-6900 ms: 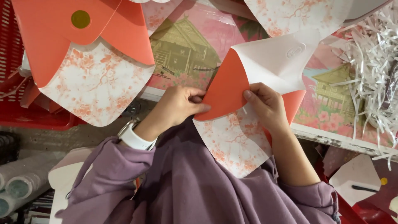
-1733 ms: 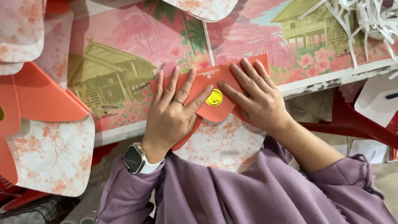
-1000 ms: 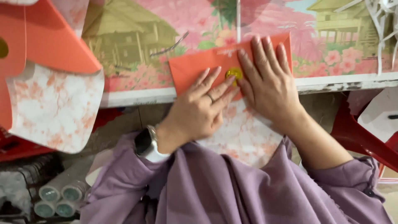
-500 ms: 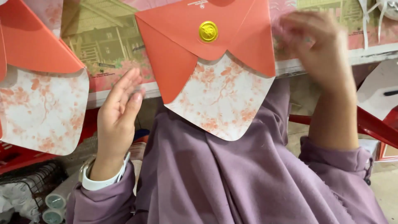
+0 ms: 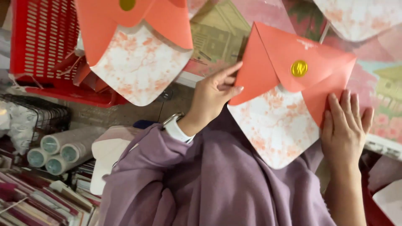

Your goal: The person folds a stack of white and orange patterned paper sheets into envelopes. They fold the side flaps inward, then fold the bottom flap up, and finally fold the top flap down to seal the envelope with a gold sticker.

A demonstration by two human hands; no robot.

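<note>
Basket: a red slotted plastic basket stood at upper left
Second envelope: a coral and floral-white envelope with a gold seal lay just beside the basket; it overlapped the printed sheet
Printed sheet: a pink sheet with a house picture lay flat
Rolls: pale rolls were stacked at lower left; a wire rack sat above them

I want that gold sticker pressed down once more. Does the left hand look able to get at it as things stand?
Probably yes. The gold sticker lies bare on the orange flap of the envelope, nothing covering it. The left hand grips the envelope's left edge, so it would have to let go first.
</note>
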